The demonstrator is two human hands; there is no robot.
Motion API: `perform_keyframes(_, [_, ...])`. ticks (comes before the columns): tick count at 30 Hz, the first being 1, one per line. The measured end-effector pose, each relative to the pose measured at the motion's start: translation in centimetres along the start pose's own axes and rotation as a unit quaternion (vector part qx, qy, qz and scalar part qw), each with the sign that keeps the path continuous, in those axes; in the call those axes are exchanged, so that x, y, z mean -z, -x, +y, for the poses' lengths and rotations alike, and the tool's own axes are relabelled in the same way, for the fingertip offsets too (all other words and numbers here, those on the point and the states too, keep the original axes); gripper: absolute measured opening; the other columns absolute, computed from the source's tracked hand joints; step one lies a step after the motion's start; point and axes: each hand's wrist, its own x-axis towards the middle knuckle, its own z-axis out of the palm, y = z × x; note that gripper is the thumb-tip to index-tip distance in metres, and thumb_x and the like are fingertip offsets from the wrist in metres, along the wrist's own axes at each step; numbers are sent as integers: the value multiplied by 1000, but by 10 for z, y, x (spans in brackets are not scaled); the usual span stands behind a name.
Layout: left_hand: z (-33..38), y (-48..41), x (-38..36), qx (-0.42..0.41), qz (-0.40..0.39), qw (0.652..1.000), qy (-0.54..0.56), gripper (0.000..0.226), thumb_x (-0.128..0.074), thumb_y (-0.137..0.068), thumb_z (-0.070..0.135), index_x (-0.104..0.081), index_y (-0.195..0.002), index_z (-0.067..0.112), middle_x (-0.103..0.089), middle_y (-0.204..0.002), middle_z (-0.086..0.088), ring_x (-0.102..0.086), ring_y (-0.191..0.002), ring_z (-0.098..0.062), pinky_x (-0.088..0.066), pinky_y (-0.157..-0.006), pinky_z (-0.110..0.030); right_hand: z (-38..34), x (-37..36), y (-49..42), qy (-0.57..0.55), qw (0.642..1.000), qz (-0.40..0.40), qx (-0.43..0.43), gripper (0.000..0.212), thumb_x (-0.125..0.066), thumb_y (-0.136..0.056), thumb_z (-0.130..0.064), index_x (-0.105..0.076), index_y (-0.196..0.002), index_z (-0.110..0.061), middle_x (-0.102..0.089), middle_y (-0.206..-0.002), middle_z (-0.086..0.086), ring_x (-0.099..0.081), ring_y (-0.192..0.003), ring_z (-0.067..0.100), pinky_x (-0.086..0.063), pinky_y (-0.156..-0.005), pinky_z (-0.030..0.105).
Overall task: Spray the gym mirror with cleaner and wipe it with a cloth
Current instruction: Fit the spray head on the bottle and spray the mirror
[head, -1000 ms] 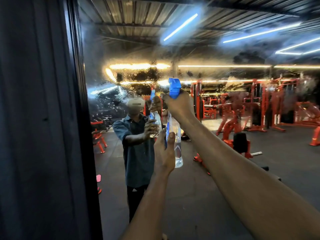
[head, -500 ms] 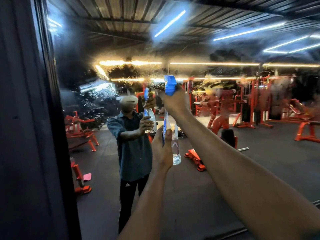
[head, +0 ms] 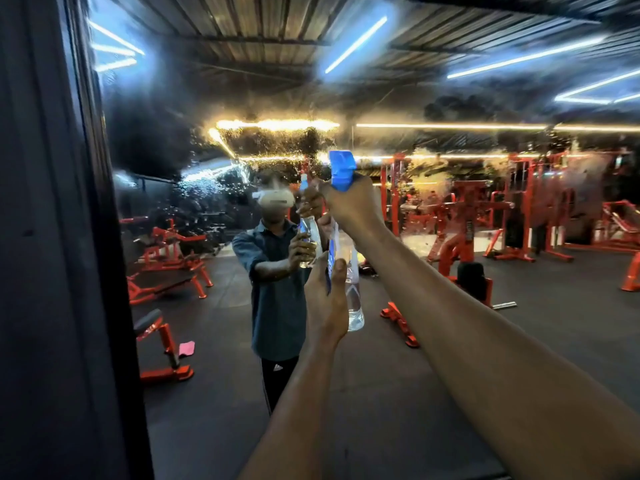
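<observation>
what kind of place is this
Very likely a gym, seen in a large wall mirror. The reflection shows rows of red steel weight machines, a red padded bench and dark rubber flooring. A person's right hand and left hand hold a clear blue-topped spray bottle.

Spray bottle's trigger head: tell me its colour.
Bright blue, on a clear spray bottle; its trigger head shows best in the head view.

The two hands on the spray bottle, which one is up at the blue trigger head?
The right hand, wrapped round the neck under the blue trigger head; the left hand grips the clear bottle lower down.
</observation>
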Motion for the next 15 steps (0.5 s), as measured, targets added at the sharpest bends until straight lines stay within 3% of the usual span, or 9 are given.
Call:
perform_keyframes(2, [-3, -5, -9, -2, -15, 1000, 4, 78, -46, -86, 88, -66, -126, 24, -75, -112, -1, -71, -108, -18, -57, -95, -43, 2, 6, -8, 19, 999, 31, 4, 36, -74, -95, -29, -55, -66, -21, -60, -57, -4, -64, -47, 2, -47, -48, 19])
perform_keyframes(4, [-9, -9, -21, -5, -20, 1000, 12, 79, -45, -86, 88, -67, -122, 21, -74, -108, -4, -70, -103, -20, -57, -91, -42, 7, 8, -17, 47, 998, 46, 13, 37, -73, -95, -34, -56, -64, -22, -67, -63, 2, -75, -66, 20, -56, -64, 31])
perform_keyframes(7, [-22, -12, -38, -10, -11, 1000, 3, 75, -42, -89, 85, -68, -119, 22, -73, -101, 2, -68, -98, -18, -55, -90, -47, 16, 16, -28, 51, 998, 46, 4, 38, -76, -92, -39, -58, -65, -20, -70, -67, 6, -75, -68, 28, -58, -68, 38])
perform_keyframes(9, [-30, -14, -49, -5, -16, 1000, -4, 72, -41, -91, 84, -69, -118, 23, -73, -100, 4, -69, -100, -19, -55, -92, -50, 25, 27, -34, 55, 997, 45, 2, 36, -77, -92, -37, -58, -66, -21, -64, -64, -1, -71, -63, 17, -54, -62, 28])
perform_keyframes(11, [-35, -15, -60, -9, -15, 1000, -16, 73, -41, -92, 83, -69, -117, 20, -72, -99, 5, -68, -99, -20, -54, -93, -53, 32, 40, -37, 51, 998, 41, -1, 34, -77, -93, -31, -56, -67, -22, -57, -62, -7, -56, -48, -1, -41, -47, 11])
perform_keyframes(15, [-41, -11, -91, -11, -24, 999, -20, 75, -40, -93, 82, -69, -121, 18, -74, -105, 2, -69, -102, -17, -54, -93, -52, 50, 71, -45, 45, 997, 57, -6, 37, -76, -94, -26, -53, -65, -21, -53, -60, -7, -47, -43, 0, -34, -39, 8])
